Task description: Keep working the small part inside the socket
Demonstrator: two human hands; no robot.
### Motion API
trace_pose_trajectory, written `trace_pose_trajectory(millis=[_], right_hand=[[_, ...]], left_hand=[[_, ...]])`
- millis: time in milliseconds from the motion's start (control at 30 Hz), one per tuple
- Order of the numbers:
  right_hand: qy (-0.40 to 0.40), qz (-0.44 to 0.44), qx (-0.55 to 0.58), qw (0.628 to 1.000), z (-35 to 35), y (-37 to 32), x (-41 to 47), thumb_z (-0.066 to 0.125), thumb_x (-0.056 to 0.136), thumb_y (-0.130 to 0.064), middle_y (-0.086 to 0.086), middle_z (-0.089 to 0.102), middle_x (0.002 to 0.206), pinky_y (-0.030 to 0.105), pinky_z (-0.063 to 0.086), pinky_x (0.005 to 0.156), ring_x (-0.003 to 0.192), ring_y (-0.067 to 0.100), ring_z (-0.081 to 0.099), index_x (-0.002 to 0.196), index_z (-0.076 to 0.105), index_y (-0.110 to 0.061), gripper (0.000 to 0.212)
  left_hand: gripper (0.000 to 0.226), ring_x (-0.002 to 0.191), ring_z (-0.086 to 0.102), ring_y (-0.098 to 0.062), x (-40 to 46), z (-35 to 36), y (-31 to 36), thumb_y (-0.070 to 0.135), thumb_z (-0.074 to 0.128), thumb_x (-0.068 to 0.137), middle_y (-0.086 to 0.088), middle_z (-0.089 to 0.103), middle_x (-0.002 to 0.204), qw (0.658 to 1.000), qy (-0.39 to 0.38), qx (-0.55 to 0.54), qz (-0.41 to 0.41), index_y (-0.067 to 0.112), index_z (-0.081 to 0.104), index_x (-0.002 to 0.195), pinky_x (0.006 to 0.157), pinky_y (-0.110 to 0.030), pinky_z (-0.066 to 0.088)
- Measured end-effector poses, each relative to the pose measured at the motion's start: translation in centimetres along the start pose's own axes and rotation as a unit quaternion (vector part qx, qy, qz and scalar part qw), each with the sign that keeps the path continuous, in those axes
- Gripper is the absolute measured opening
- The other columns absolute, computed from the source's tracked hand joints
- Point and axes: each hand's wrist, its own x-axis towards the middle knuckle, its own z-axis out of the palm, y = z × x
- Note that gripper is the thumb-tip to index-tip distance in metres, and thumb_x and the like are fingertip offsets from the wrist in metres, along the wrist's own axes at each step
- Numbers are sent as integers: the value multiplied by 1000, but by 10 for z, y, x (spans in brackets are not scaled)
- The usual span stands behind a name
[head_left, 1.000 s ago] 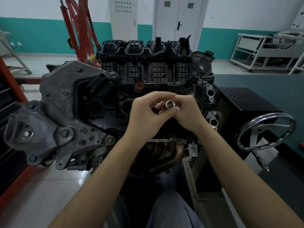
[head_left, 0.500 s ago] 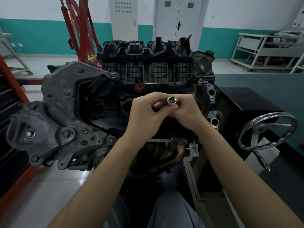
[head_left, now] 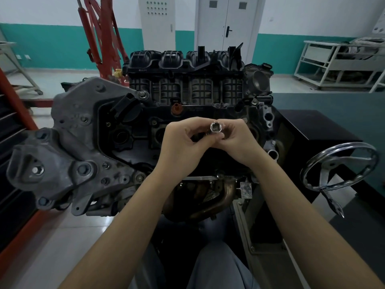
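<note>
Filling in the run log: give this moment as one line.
left hand: pinches socket | right hand: pinches socket | place: above engine

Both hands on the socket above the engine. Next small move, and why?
Probably keep the right hand gripping the socket and free the left hand: both pinch it in mid-air over the engine, its square end facing the camera, touching nothing else.

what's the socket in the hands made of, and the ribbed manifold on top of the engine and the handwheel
Socket: looks like bright plated steel, with mirror-like glints on its rim. Manifold: probably moulded black plastic, matt, with ribbed grid walls. Handwheel: polished or chromed metal, its rim reflecting the room.
</note>
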Motion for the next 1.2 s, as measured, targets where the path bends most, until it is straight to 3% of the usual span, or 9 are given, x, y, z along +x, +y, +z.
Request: trace_pose_trajectory(millis=[100,267,467,567,667,833,933,1033,1200], right_hand=[[-12,-13,3,1000,2,-1,0,67,82,2,-11,73,88,18,51,79,90,6,69,97,69,-16,24],[27,-11,14,999,1,1,1,75,74,4,9,73,86,25,55,74,81,15,71,89,71,-7,19],[-15,-17,23,999,1,-3,-1,65,83,4,-18,72,86,14,49,77,88,0,67,98,66,-19,27],[9,-9,25,1000,1,-1,1,71,75,10,-9,73,81,18,51,74,82,7,70,92,70,-10,27],[15,-12,21,1000,0,0,1,74,74,8,3,73,85,23,53,75,82,14,71,90,71,-7,22],[-12,-13,4,1000,0,-2,-1,66,81,1,-6,70,84,17,49,74,82,4,67,96,68,-11,20],[3,-7,8,1000,1,-1,0,70,78,5,-2,71,81,20,50,73,80,8,69,90,70,-8,18],[20,-13,16,1000,2,0,1,73,75,7,9,73,86,25,53,75,83,16,71,89,72,-6,20],[-31,-21,18,999,0,-4,-2,62,85,7,-15,72,90,16,49,79,92,2,67,104,64,-18,32]], left_hand=[[23,96,71,-22,0,0,2,-9,69,81,-13,73,98,999,-21,-35,-3,1,71,102,90,-40,55],[22,89,71,-15,-2,5,2,-1,78,75,-4,75,91,1000,8,6,3,8,74,95,85,-35,57],[24,98,70,-20,0,4,2,-6,68,82,-9,74,99,999,-20,-44,4,6,71,103,90,-37,55],[24,98,70,-22,-1,4,2,-7,70,81,-12,73,99,999,-36,-27,6,1,71,103,91,-38,55],[20,90,70,-18,-1,7,2,-1,77,76,-7,74,91,1000,4,19,8,4,74,96,85,-39,56],[19,94,71,-20,0,6,4,-6,69,82,-10,74,95,999,-25,-22,-8,3,73,99,89,-43,56],[20,97,70,-23,-1,4,5,-9,68,82,-13,73,97,998,-41,-37,-7,-1,72,100,91,-43,55],[21,90,70,-19,-1,7,4,-2,78,76,-8,73,91,1000,-6,10,3,4,73,95,85,-38,56],[17,93,71,-18,1,6,2,-4,71,82,-7,74,94,1000,-14,-14,6,5,73,97,87,-36,56]])
